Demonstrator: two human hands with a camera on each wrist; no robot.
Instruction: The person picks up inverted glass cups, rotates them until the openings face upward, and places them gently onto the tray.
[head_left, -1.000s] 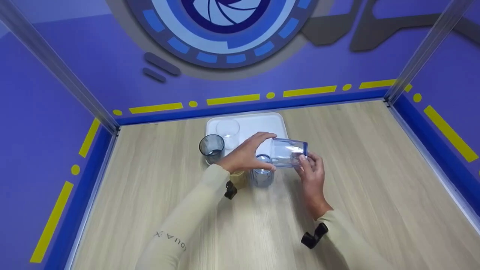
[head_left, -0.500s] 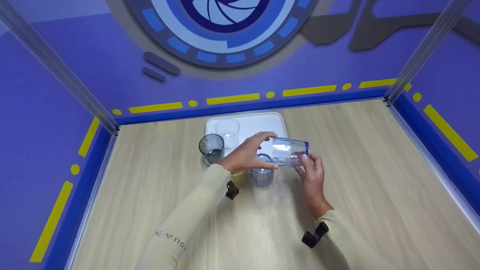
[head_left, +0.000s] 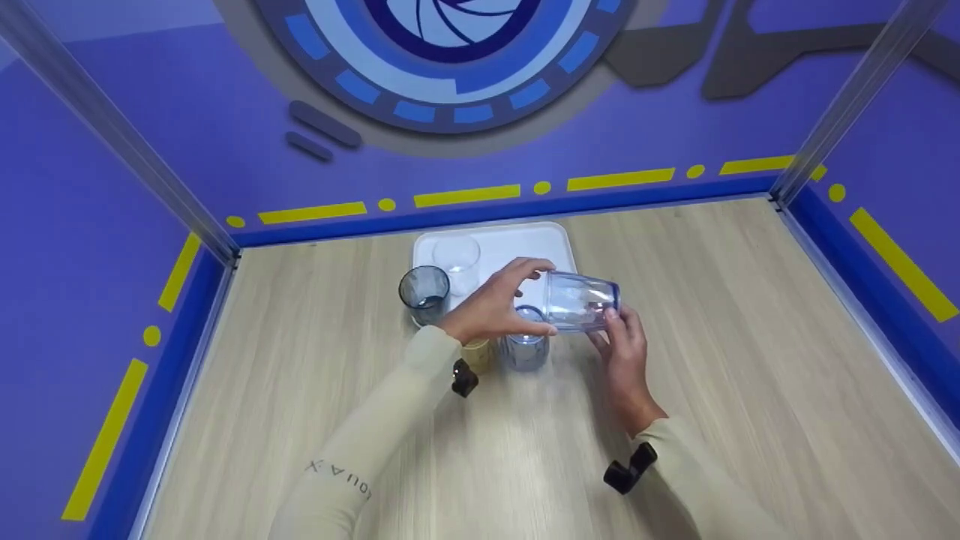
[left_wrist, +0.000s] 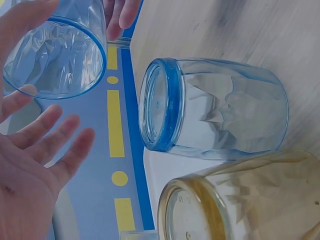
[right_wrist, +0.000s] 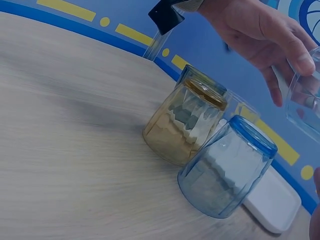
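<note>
A clear bluish drinking glass (head_left: 583,301) lies sideways in the air between my hands, its mouth to the left and its thick base to the right. At the mouth, my left hand (head_left: 491,306) grips the rim between thumb and index finger; the other fingers are spread in the left wrist view. My right hand (head_left: 625,364) holds the base end with its fingertips. Below the held glass, a blue glass (left_wrist: 230,110) stands upside down on the table. Beside it is an upside-down amber glass (right_wrist: 175,120), mostly hidden by my left wrist in the head view.
A white tray (head_left: 525,244) lies by the back wall, bearing a clear glass (head_left: 459,259) at its left. A dark grey glass (head_left: 424,294) stands at the tray's front left corner. Blue printed walls enclose the wooden table (head_left: 750,337) at back and sides.
The held glass has shifted slightly right and up in the head view, with my left hand moving along. The other glasses and the tray stay in place.
</note>
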